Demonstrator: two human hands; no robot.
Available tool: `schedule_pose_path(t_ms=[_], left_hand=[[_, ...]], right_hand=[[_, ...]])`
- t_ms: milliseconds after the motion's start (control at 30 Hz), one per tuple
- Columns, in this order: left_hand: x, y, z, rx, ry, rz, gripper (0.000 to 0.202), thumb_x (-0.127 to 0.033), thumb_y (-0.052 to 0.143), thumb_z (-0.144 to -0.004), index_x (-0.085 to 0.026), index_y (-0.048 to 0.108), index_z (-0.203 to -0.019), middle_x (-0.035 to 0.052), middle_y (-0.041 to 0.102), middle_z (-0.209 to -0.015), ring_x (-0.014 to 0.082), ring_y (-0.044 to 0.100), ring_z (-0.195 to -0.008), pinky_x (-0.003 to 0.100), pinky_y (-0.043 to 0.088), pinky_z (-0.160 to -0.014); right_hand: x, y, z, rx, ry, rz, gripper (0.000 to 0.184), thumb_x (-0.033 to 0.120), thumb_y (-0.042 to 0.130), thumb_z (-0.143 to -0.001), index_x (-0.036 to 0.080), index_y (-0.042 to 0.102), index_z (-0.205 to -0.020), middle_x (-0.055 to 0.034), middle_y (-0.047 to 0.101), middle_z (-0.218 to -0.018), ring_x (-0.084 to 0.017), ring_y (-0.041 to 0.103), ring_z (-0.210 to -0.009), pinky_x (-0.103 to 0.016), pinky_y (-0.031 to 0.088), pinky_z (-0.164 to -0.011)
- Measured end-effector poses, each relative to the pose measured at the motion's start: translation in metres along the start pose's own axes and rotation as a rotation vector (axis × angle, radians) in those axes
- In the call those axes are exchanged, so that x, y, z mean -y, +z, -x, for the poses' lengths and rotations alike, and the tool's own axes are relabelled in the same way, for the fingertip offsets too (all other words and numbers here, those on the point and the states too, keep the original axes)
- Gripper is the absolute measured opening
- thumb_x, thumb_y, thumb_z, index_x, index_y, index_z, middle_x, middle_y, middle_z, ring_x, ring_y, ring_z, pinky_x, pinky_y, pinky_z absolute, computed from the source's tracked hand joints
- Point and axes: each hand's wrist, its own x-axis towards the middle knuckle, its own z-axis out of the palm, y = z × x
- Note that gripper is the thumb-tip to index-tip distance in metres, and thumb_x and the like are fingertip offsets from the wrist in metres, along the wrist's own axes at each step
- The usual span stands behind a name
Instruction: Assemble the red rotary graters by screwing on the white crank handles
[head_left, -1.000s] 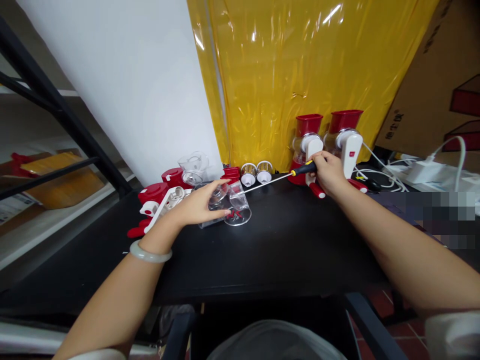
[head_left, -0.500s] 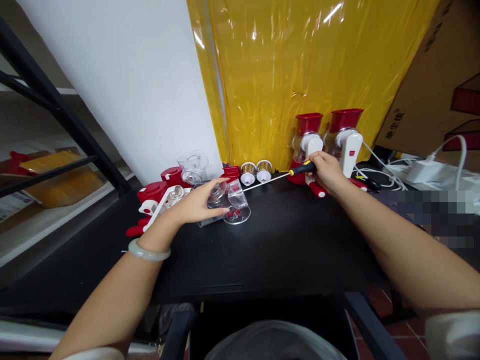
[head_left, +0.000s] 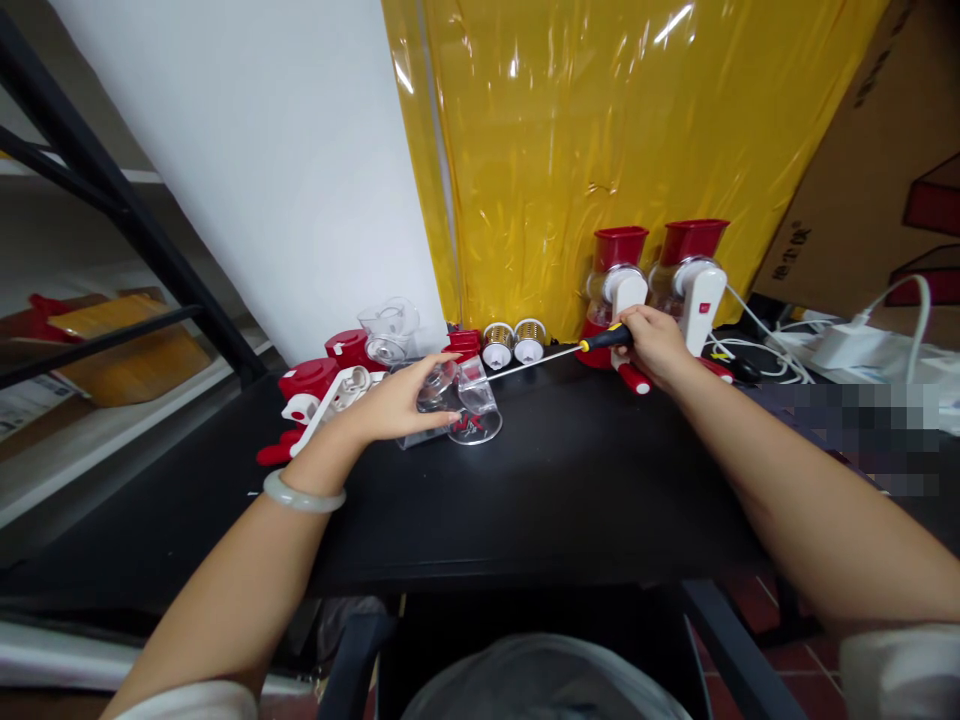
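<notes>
My left hand (head_left: 394, 405) is wrapped over a clear plastic housing (head_left: 465, 405) that lies on its side on the black table (head_left: 525, 490). My right hand (head_left: 656, 345) grips the black and yellow handle of a long screwdriver (head_left: 547, 358). Its metal shaft runs left and its tip reaches the clear housing near my left fingers. My right hand sits just in front of two assembled red and white grinders (head_left: 660, 275) standing at the back.
Loose red and white parts (head_left: 319, 395) and a clear cup (head_left: 386, 325) lie left of the housing. Two small metal drums (head_left: 514, 343) stand by the yellow plastic curtain (head_left: 600, 130). White cables and a charger (head_left: 840, 345) lie at the right, under a cardboard box (head_left: 885, 170). A black shelf frame (head_left: 112, 210) stands at left.
Almost nothing has changed. Both hands keep their grips and stay in place; the view has shifted slightly.
</notes>
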Motion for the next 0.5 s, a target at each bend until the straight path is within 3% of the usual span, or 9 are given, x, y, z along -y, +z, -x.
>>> schedule_pose_path(t_ms=[300,500], left_hand=[[-0.0026,-0.0018,0.0003,0.042,-0.037,-0.002,0.089,-0.058,0.073,-0.078,-0.021,0.039,-0.151,0.0156,0.052,-0.151,0.0348,0.056,-0.132,0.049,0.046,-0.109],[-0.0003,-0.0008,0.0009,0.043,-0.016,0.003,0.087,-0.057,0.073,-0.078,-0.024,0.038,-0.151,0.0149,0.052,-0.150,0.0347,0.057,-0.132,0.050,0.046,-0.109]], right_hand=[[-0.0007,-0.0049,-0.0010,0.132,0.070,0.102,0.015,0.032,0.066,-0.076,0.021,0.056,-0.070,0.0047,0.046,-0.044,-0.010,0.044,-0.035,-0.020,0.034,-0.033],[-0.0018,-0.0059,-0.0018,0.139,0.057,0.107,0.014,0.031,0.065,-0.075,0.021,0.056,-0.071,0.0036,0.048,-0.046,-0.011,0.045,-0.036,-0.021,0.032,-0.032]])
